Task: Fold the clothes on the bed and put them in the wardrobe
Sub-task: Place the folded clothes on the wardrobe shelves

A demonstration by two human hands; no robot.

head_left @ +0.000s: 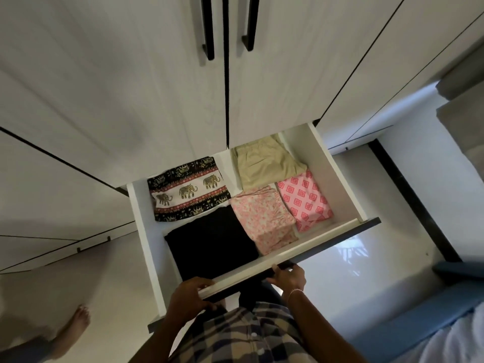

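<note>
The left hand (pixel 191 294) and right hand (pixel 288 277) both clamp their fingers over the front edge of the open drawer (pixel 337 174), its long side running across between them, folded clothes (pixel 212 239) inside, the wardrobe (pixel 157 87) straight ahead.

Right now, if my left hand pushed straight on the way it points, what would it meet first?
The left hand grips the drawer front, so that panel is already in its way. Over the rim, it would probably reach the folded black garment first, though depth is hard to judge.
</note>
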